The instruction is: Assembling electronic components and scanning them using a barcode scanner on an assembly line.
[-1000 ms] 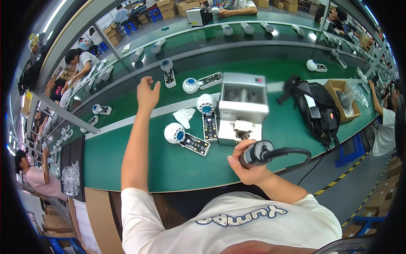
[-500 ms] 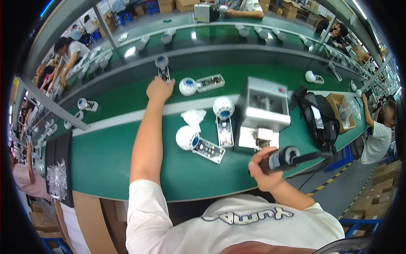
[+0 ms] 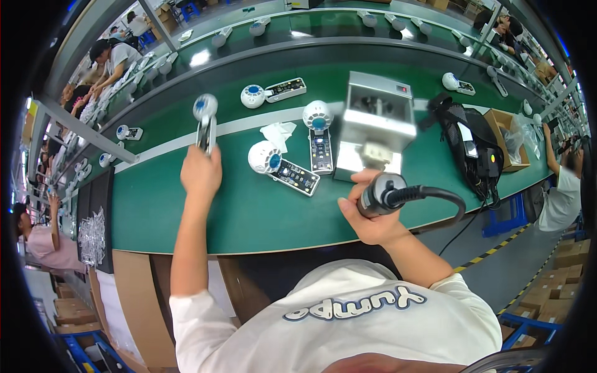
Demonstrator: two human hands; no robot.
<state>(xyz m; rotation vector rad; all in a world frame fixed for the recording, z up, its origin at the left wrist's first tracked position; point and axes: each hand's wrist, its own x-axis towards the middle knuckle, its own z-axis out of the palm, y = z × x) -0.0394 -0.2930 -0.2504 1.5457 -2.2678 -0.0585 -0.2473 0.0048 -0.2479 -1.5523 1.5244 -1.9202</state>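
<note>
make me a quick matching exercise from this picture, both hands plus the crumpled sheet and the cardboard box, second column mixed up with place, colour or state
Things
1. left hand
2. right hand
3. crumpled sheet
4. cardboard box

Place, colour or state
A. white, lying on the green bench
B. open-topped, beside the black bag
C. wrapped around a dark corded tool
D. holding a white round-headed device by its long end

Right pairs: 1-D, 2-C, 3-A, 4-B
</note>
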